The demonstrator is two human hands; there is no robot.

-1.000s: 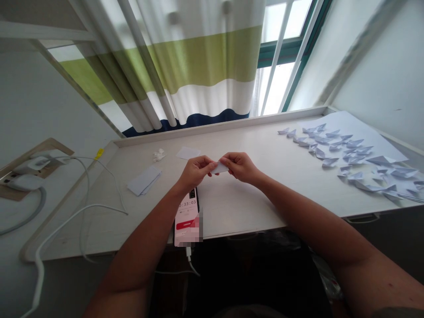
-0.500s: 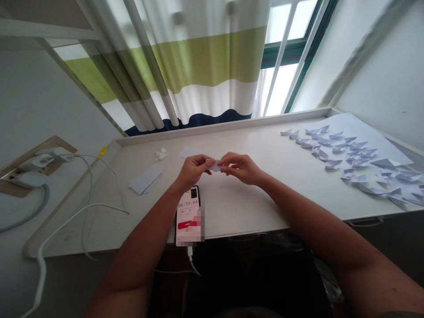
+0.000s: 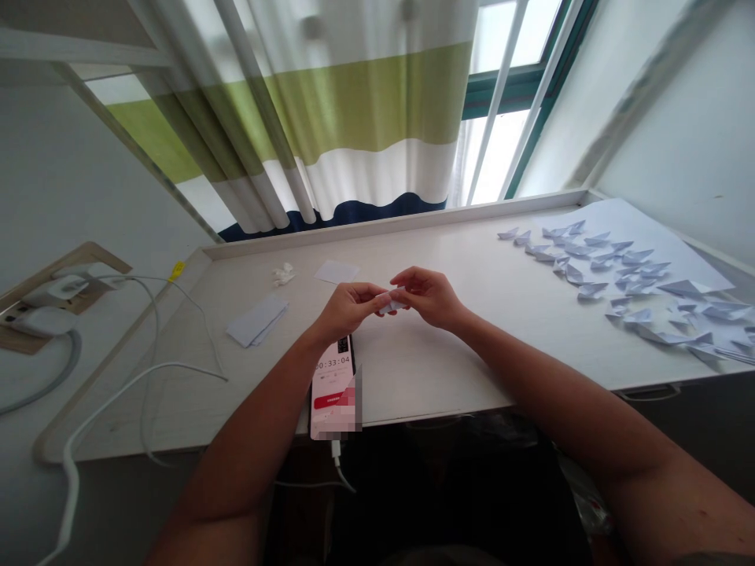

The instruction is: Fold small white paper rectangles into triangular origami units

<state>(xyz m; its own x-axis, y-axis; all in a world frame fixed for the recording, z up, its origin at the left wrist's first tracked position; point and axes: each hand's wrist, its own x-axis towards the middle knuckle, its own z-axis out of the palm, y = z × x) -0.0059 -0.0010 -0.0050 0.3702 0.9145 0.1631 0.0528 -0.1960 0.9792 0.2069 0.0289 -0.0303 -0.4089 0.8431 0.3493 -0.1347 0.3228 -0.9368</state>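
Note:
Both my hands meet above the middle of the white desk (image 3: 448,346), pinching one small folded white paper piece (image 3: 392,302) between them. My left hand (image 3: 348,308) grips its left end with thumb and fingertips. My right hand (image 3: 429,295) holds the right end, fingers curled over it. Just below my left wrist lies a phone (image 3: 333,387) with a timer on its screen, at the desk's front edge.
Several folded paper triangles (image 3: 595,259) lie on a large white sheet (image 3: 654,232) at the right. A small stack of paper slips (image 3: 258,319), a single slip (image 3: 336,272) and a crumpled scrap (image 3: 284,274) lie left of centre. White cables (image 3: 147,369) trail from a socket (image 3: 44,303) at the left.
The paper piece has been folded smaller between my fingers. My hands stayed in about the same place above the desk, with my right fingers lifting slightly.

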